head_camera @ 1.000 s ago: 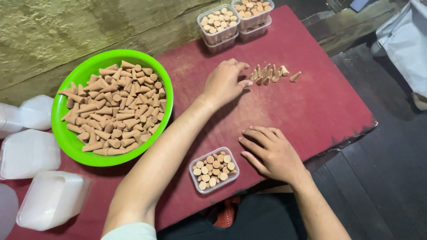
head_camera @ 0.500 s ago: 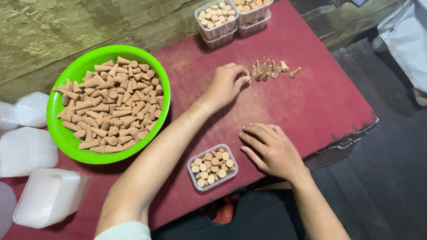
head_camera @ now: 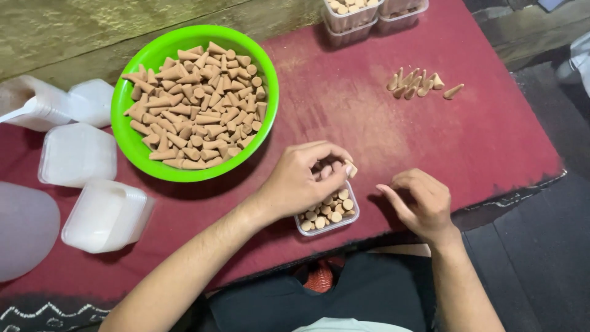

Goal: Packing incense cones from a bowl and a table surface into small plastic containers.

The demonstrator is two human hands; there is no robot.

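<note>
- A dark red board (head_camera: 381,129) lies over a dark floor, with a rough wall behind it.
- On the board, a green bowl (head_camera: 126,132) holds tan cones; a loose cone cluster (head_camera: 418,84) sits well right of the bowl.
- The left hand (head_camera: 301,181), earlier at that cluster, now pinches a cone (head_camera: 350,168) over the small clear box (head_camera: 329,212) just right of the bowl.
- The right hand (head_camera: 421,203), loosely curled and empty, rests beside the box, near the board's front edge.
- Bare board lies between the box and the cluster.
</note>
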